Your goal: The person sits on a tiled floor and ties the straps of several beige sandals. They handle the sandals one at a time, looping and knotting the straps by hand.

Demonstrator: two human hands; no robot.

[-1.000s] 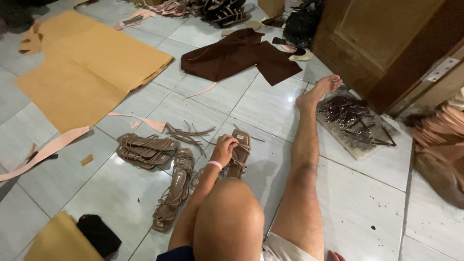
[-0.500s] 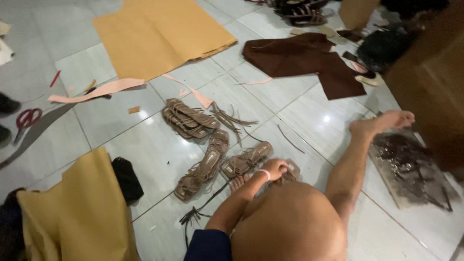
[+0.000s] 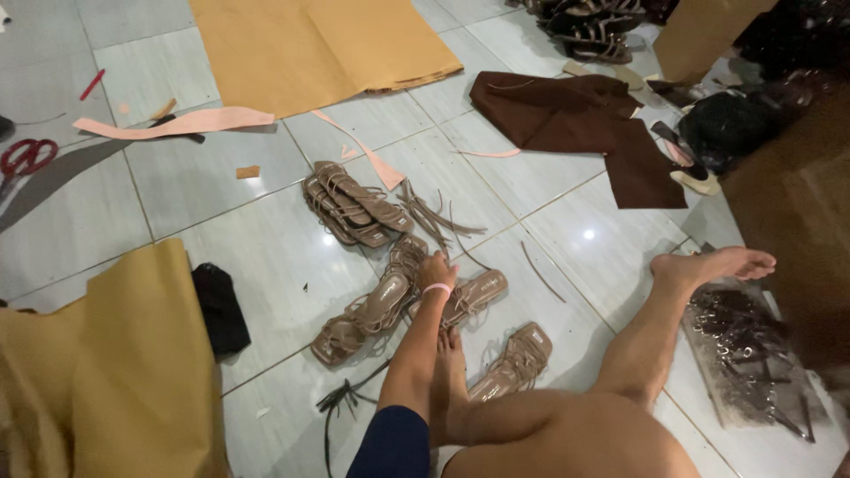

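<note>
Well, at the far left lie red scissors (image 3: 25, 158) and a folded tan sheet (image 3: 115, 372) with a black cloth (image 3: 220, 307) beside it, then a stack of flat sandals (image 3: 354, 204) and a row of strappy tan sandals (image 3: 372, 310) on the pale tiles (image 3: 266, 257). One hand (image 3: 436, 268), which one I cannot tell, rests on the sandal (image 3: 469, 296) at mid-floor, fingers curled over its straps, the grip hidden; no other hand shows. I'd judge it wise to lift by the sole, keeping the loose laces (image 3: 438, 217) untangled; rightward lie brown cloth (image 3: 575, 119) and a tray of buckles (image 3: 753, 354).
</note>
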